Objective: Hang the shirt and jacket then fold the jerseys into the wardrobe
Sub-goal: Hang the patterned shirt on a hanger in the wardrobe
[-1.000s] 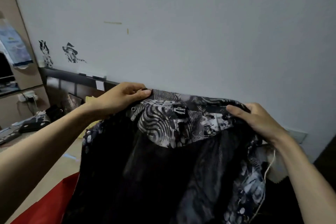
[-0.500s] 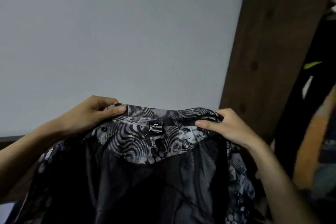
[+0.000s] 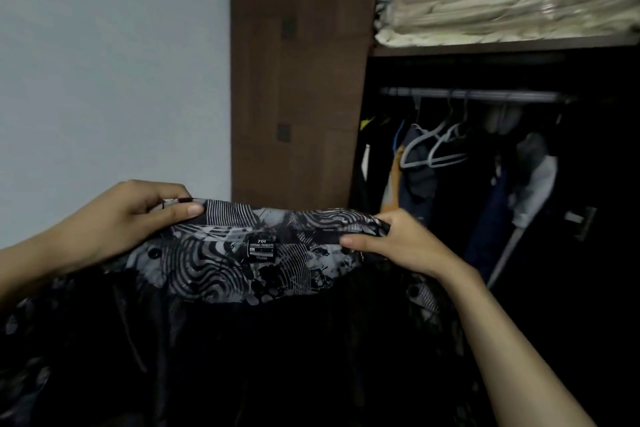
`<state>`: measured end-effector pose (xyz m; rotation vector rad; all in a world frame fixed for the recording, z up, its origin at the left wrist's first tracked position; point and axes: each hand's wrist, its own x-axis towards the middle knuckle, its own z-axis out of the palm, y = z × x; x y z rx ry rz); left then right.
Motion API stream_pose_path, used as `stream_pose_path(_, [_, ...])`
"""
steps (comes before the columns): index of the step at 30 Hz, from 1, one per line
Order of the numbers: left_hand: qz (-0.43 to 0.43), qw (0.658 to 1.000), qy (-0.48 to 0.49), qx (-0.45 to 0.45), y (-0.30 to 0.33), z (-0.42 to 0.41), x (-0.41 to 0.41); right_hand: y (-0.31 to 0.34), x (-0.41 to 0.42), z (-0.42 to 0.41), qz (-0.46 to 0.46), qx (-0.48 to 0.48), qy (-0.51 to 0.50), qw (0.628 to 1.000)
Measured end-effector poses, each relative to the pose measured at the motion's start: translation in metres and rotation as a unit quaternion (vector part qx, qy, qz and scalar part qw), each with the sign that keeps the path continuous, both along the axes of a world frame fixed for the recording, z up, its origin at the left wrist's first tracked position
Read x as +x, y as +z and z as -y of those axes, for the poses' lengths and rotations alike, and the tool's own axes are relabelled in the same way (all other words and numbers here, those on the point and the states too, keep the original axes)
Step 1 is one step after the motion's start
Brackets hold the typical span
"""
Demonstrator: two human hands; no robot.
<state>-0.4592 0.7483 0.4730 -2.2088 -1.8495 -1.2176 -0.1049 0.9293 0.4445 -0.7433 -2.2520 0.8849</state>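
A black jacket [image 3: 242, 340] with a grey swirl-patterned collar and a black neck label hangs spread in front of me, lining side facing me. My left hand [image 3: 138, 218] pinches the left end of the collar. At the right end, my right hand [image 3: 398, 243] grips the collar with thumb on top. Beyond my right hand the open wardrobe [image 3: 298, 80] shows a metal rail [image 3: 474, 95] with two bare grey hangers [image 3: 436, 146] among hanging clothes. No shirt or jerseys are visible.
A shelf [image 3: 502, 45] above the rail holds folded pale bedding [image 3: 512, 7]. Dark garments [image 3: 526, 191] hang to the right of the hangers. The wardrobe's brown side panel stands against a plain white wall [image 3: 104, 62] on the left.
My view has swung right from the bed and wall to the open wardrobe. Both hands keep their hold on the jacket collar and carried it along.
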Motion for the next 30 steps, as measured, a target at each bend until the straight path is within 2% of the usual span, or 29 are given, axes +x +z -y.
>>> stream_pose_path(6, [0.018,0.992,-0.12,0.02,0.018,-0.107,0.022,0.009,0.04,-0.032,-0.019,-0.024,-0.134,0.991])
stream_pose_path(12, [0.013,0.985,-0.173,0.009,0.042,-0.2,0.057,0.008,0.069,-0.081,-0.069,-0.045,-0.226,0.971])
stream_pose_path(19, [0.019,0.977,-0.21,-0.029,0.086,-0.297,0.099,0.038,0.094,-0.197,-0.003,-0.093,-0.371,0.924])
stream_pose_path(22, [0.009,0.974,-0.222,-0.036,0.1,-0.326,0.116,0.073,0.089,-0.261,-0.137,-0.078,-0.419,0.894])
stream_pose_path(24, [-0.011,0.971,-0.231,-0.055,0.103,-0.34,0.128,0.098,0.079,-0.301,-0.215,-0.099,-0.413,0.879])
stream_pose_path(28, [-0.043,0.966,-0.247,-0.065,0.104,-0.36,0.139,0.12,0.06,-0.364,-0.22,-0.148,-0.423,0.867])
stream_pose_path(30, [-0.051,0.964,-0.253,-0.064,0.104,-0.365,0.138,0.118,0.054,-0.387,-0.267,-0.156,-0.404,0.861])
